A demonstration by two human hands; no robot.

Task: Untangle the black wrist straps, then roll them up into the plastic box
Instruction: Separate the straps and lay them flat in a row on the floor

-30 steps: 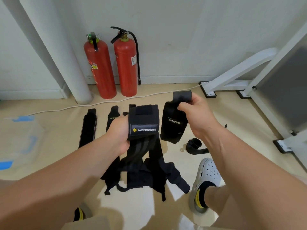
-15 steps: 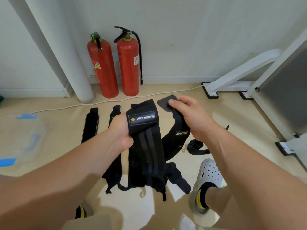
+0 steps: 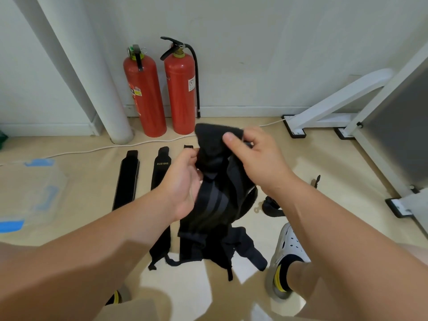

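A tangle of black wrist straps (image 3: 215, 205) with grey stripes hangs in the air at the middle of the view, its tails dragging on the floor. My left hand (image 3: 183, 181) grips the bundle from the left side. My right hand (image 3: 252, 158) pinches the velcro end at the top between thumb and fingers. Two straightened straps lie flat on the floor to the left, one plain (image 3: 126, 179) and one marked XUEYING (image 3: 161, 167). A small rolled strap (image 3: 272, 206) rests on the floor to the right. The clear plastic box (image 3: 30, 193) with blue clips sits at far left.
Two red fire extinguishers (image 3: 162, 93) stand against the back wall beside a white pipe (image 3: 92, 77). A white cable (image 3: 97, 149) runs along the floor. A white metal frame (image 3: 347, 107) occupies the right. My shoe (image 3: 287, 249) is at lower right.
My hands came closer together. The labelled strap end in my left hand turned away, and my right hand lifted the velcro end over the top of the bundle.
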